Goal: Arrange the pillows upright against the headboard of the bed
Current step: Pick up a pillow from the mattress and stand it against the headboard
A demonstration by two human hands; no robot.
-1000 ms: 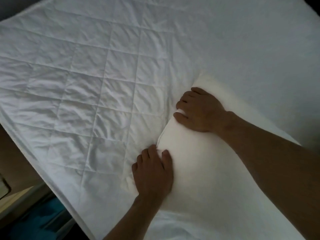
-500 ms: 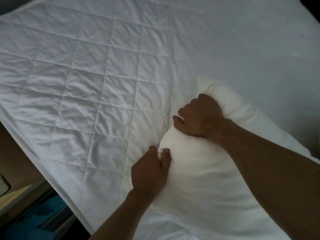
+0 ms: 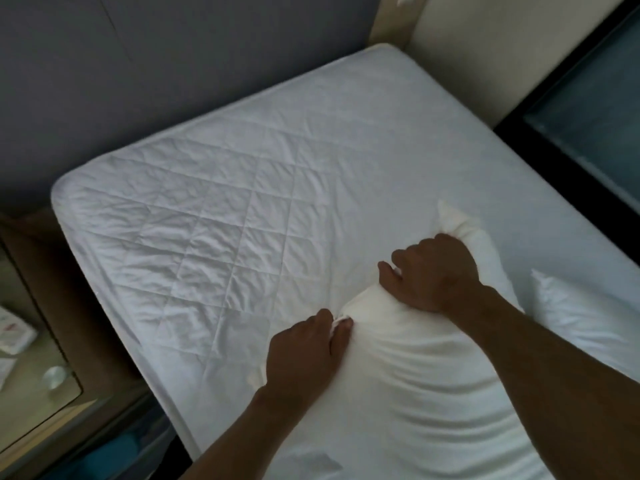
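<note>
A white pillow (image 3: 415, 368) lies at the near right of the bed (image 3: 225, 220), which has a white quilted cover. My left hand (image 3: 304, 355) pinches the pillow's near-left edge between thumb and fingers. My right hand (image 3: 433, 275) grips a bunch of the same edge farther along. The gripped edge is raised off the mattress. A second white pillow (image 3: 581, 317) lies to the right, partly behind my right forearm. The grey-blue padded headboard (image 3: 173, 64) runs along the bed's far left side.
A bedside table (image 3: 41, 341) with a glass top, papers and a small round object stands at the left. A cream wall (image 3: 485, 46) and a dark-framed window (image 3: 588, 109) border the bed at the far right. Something teal lies on the floor at the bottom left.
Both hands went from resting flat on the pillow to bunching and lifting its edge. The view has pulled back and up, so the headboard, bedside table and second pillow now show.
</note>
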